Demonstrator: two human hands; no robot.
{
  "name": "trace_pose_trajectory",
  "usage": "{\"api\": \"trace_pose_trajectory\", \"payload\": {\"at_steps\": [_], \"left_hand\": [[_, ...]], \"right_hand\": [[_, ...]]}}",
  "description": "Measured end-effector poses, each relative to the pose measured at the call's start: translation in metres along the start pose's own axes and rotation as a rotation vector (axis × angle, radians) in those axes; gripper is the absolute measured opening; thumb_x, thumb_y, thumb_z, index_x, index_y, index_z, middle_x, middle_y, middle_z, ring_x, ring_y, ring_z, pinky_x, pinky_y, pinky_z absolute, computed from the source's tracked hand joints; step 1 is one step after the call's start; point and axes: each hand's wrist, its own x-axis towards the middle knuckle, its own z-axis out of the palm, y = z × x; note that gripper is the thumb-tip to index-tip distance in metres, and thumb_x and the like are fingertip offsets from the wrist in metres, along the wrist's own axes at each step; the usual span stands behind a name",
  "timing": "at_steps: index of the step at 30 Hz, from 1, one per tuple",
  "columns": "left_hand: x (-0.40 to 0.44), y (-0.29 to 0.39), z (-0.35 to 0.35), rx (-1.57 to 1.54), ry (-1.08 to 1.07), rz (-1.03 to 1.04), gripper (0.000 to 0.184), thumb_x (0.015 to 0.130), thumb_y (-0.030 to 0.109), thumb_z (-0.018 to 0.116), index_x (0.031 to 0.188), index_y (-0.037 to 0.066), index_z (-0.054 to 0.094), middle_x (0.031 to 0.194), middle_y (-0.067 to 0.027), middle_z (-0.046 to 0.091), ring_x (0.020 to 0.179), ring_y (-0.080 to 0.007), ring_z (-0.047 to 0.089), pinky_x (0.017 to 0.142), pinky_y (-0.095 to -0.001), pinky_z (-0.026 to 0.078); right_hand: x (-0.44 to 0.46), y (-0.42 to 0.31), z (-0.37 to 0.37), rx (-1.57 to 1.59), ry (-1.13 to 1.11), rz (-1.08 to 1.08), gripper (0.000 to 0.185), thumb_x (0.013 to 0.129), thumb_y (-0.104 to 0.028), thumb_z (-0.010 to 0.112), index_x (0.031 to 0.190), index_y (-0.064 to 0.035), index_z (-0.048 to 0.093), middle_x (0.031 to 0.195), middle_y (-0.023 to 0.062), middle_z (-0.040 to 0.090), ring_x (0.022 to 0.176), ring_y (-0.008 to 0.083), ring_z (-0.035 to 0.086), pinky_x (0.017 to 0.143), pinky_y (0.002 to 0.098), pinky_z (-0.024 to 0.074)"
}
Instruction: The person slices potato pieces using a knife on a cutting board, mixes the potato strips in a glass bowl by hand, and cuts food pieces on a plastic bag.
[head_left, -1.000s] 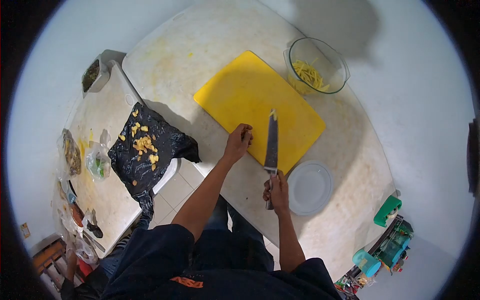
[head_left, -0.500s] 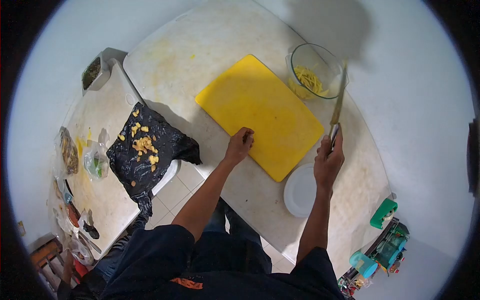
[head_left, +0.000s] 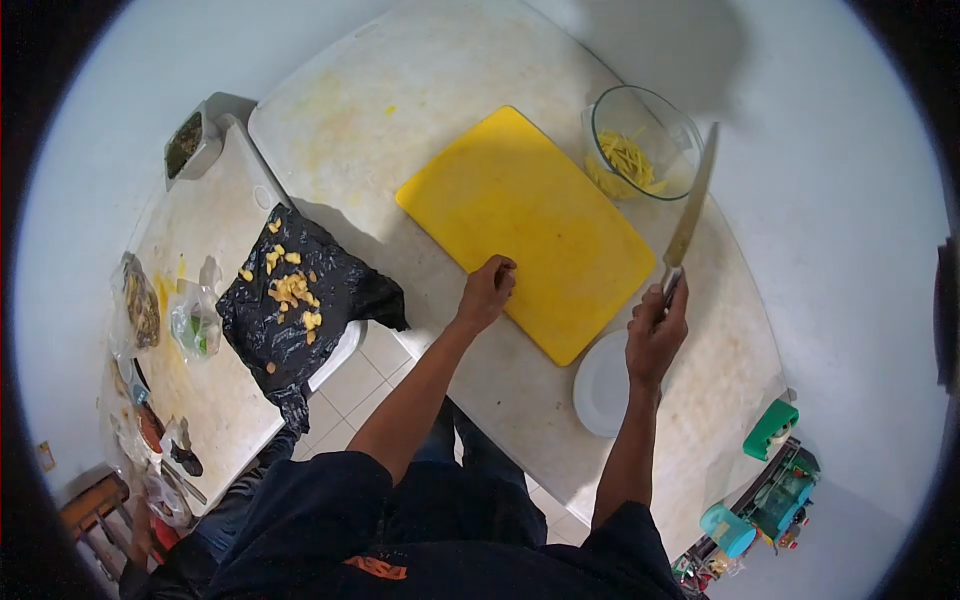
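Observation:
My right hand point(head_left: 657, 335) is closed round the handle of a large knife point(head_left: 692, 215), whose blade points up and away beside the glass bowl point(head_left: 690, 180). Yellow strips point(head_left: 627, 160) lie in that bowl. My left hand point(head_left: 488, 292) rests at the near left edge of the yellow cutting board point(head_left: 540, 220), fingers curled; whether anything is in them is hidden. Partly under my right forearm is a white plate point(head_left: 596, 385).
On the left table point(head_left: 225, 400), a black plastic bag point(head_left: 255, 320) holds yellowish pieces, with clear bags point(head_left: 193, 325) beyond it. A planter point(head_left: 195, 145) stands at the upper left. A green dispenser point(head_left: 770, 428) and a blue cup point(head_left: 728, 530) are at the lower right.
The knife has swung from over the board to the right, beside the bowl, with my right hand. The pale bit on its tip is no longer visible. My left hand has barely moved.

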Motion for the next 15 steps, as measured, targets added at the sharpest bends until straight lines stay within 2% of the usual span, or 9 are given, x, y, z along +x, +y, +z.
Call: {"api": "trace_pose_trajectory", "payload": {"at_steps": [2, 5, 8, 11, 14, 15], "left_hand": [[-0.002, 0.003, 0.002, -0.008, -0.002, 0.001, 0.015, 0.100, 0.010, 0.054, 0.109, 0.000, 0.057, 0.080, -0.0055, 0.062, 0.068, -0.0119, 0.059, 0.062, -0.0289, 0.050], [-0.001, 0.008, -0.003, 0.015, 0.017, 0.014, 0.015, 0.100, 0.009, 0.053, 0.110, 0.000, 0.058, 0.081, -0.0059, 0.062, 0.068, -0.0119, 0.059, 0.063, -0.0287, 0.050], [-0.003, 0.006, 0.002, 0.038, -0.007, 0.007, 0.015, 0.099, 0.008, 0.054, 0.111, 0.000, 0.058, 0.081, -0.0063, 0.062, 0.068, -0.0119, 0.059, 0.064, -0.0288, 0.051], [0.000, 0.000, -0.001, 0.038, 0.009, 0.035, 0.016, 0.098, 0.008, 0.055, 0.112, 0.000, 0.058, 0.080, -0.0065, 0.062, 0.068, -0.0123, 0.059, 0.064, -0.0291, 0.050], [-0.003, 0.007, -0.004, 0.022, -0.009, 0.034, 0.017, 0.097, 0.007, 0.055, 0.113, 0.000, 0.057, 0.080, -0.0072, 0.062, 0.068, -0.0131, 0.059, 0.065, -0.0296, 0.050], [-0.003, 0.011, -0.004, 0.016, -0.018, 0.027, 0.018, 0.097, 0.007, 0.055, 0.113, 0.000, 0.057, 0.080, -0.0074, 0.063, 0.068, -0.0135, 0.059, 0.065, -0.0298, 0.050]], "right_hand": [[-0.002, -0.004, -0.001, 0.040, -0.055, 0.149, 0.038, 0.102, -0.019, 0.051, 0.134, 0.0017, 0.050, 0.071, 0.0061, 0.057, 0.062, 0.0112, 0.051, 0.055, 0.0305, 0.0429], [-0.020, 0.023, 0.001, 0.085, -0.070, 0.123, 0.033, 0.102, -0.020, 0.051, 0.126, 0.0014, 0.052, 0.072, 0.0109, 0.059, 0.059, 0.0187, 0.054, 0.055, 0.0341, 0.0440], [-0.043, 0.029, 0.006, -0.123, -0.221, 0.141, 0.031, 0.102, -0.022, 0.051, 0.122, 0.0016, 0.052, 0.074, 0.0172, 0.060, 0.061, 0.0299, 0.059, 0.057, 0.0385, 0.0461], [-0.079, 0.022, 0.015, -0.121, -0.287, 0.079, 0.032, 0.102, -0.024, 0.051, 0.121, 0.0025, 0.052, 0.079, 0.0228, 0.061, 0.070, 0.0391, 0.062, 0.061, 0.0417, 0.0481], [-0.115, 0.030, 0.018, -0.132, -0.485, 0.229, 0.033, 0.102, -0.023, 0.050, 0.122, 0.0038, 0.052, 0.087, 0.0250, 0.062, 0.081, 0.0399, 0.065, 0.068, 0.0450, 0.0493], [-0.127, 0.036, 0.020, -0.144, -0.483, 0.227, 0.033, 0.102, -0.023, 0.050, 0.123, 0.0037, 0.051, 0.089, 0.0254, 0.062, 0.082, 0.0405, 0.065, 0.070, 0.0459, 0.0490]]}}
